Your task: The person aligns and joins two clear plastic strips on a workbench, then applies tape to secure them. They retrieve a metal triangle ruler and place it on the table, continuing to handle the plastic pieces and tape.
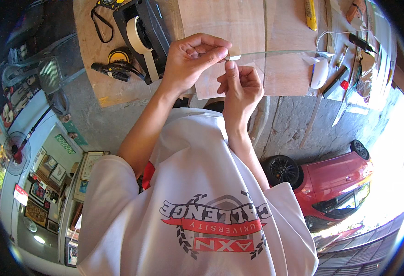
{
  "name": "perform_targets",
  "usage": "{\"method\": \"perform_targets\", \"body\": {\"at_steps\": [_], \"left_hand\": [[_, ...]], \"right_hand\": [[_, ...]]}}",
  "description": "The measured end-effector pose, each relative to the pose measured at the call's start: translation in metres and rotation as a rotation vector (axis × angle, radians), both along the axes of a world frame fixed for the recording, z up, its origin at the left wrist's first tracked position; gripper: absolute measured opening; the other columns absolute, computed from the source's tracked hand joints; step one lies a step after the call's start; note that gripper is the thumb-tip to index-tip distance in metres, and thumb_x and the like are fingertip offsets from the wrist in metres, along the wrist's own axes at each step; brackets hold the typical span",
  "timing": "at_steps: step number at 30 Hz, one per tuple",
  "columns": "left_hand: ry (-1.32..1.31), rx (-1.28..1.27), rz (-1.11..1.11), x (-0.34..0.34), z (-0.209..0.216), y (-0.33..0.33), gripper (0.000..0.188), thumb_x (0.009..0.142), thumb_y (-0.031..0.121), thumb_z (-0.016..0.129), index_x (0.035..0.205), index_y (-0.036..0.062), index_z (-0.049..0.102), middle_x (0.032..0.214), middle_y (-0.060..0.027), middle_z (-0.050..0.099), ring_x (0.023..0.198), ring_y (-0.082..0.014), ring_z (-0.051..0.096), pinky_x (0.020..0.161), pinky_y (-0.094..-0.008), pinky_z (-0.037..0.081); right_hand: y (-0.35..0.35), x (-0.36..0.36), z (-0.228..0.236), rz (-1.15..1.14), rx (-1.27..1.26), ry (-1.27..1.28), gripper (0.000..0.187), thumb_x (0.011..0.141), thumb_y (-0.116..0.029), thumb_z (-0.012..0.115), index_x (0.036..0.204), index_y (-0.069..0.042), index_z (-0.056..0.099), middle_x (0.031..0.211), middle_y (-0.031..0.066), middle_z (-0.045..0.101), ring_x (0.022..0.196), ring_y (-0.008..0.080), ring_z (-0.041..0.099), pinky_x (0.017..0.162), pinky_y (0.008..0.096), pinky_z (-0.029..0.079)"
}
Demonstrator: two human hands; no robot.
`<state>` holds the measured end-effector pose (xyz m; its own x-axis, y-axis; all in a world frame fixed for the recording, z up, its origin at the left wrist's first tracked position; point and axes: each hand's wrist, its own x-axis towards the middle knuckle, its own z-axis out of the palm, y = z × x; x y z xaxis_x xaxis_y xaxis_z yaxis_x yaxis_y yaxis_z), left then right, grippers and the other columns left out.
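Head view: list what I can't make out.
In the head view:
Pale tape piece: near end hidden by the left hand.
Right hand: its thumb hides whether it grips anything.
Clear sheet: full outline lost, transparent against the boards.
Upper tape measure: partly cut off by the top edge.
Framed pictures: images too small to tell.

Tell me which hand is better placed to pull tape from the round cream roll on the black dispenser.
Probably the left hand: it's nearer the roll; the right hand is farther right.
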<state>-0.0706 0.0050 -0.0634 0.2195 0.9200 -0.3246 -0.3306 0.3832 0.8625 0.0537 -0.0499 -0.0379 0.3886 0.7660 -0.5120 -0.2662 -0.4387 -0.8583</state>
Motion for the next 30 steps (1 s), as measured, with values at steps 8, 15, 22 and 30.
{"method": "perform_targets", "body": {"at_steps": [8,15,22,30], "left_hand": [[-0.040,0.050,-0.034,-0.001,-0.001,-0.007,0.042,0.082,-0.001,0.078,0.121,0.0020,0.064,0.103,-0.0114,0.073,0.094,-0.0151,0.070,0.087,-0.0296,0.058],[-0.067,0.133,-0.016,0.002,-0.005,-0.009,0.052,0.079,-0.007,0.077,0.128,0.0032,0.060,0.102,-0.0117,0.073,0.096,-0.0180,0.071,0.090,-0.0316,0.057],[-0.089,0.062,0.000,0.003,-0.002,-0.010,0.057,0.079,-0.009,0.076,0.132,-0.0003,0.055,0.099,-0.0115,0.073,0.094,-0.0155,0.070,0.087,-0.0295,0.057],[-0.015,0.056,0.015,0.005,-0.002,-0.011,0.057,0.078,-0.011,0.076,0.131,0.0007,0.057,0.099,-0.0094,0.073,0.094,-0.0153,0.070,0.086,-0.0278,0.056]], "right_hand": [[0.020,0.056,0.018,0.513,0.569,-1.153,0.029,0.077,-0.012,0.082,0.106,-0.016,0.077,0.096,0.0046,0.060,0.087,0.0179,0.053,0.076,0.0305,0.044],[0.047,0.069,0.018,0.833,0.657,-1.288,0.039,0.074,-0.015,0.078,0.109,-0.033,0.075,0.113,0.0040,0.057,0.099,0.0250,0.051,0.087,0.0409,0.042],[0.057,0.070,0.016,0.825,0.685,-1.277,0.040,0.071,-0.015,0.079,0.106,-0.034,0.076,0.113,0.0020,0.058,0.100,0.0259,0.051,0.083,0.0392,0.043],[0.059,0.076,0.024,0.888,0.619,-1.351,0.039,0.076,-0.024,0.078,0.112,-0.037,0.073,0.116,0.0017,0.057,0.103,0.0263,0.051,0.085,0.0400,0.042]]}}
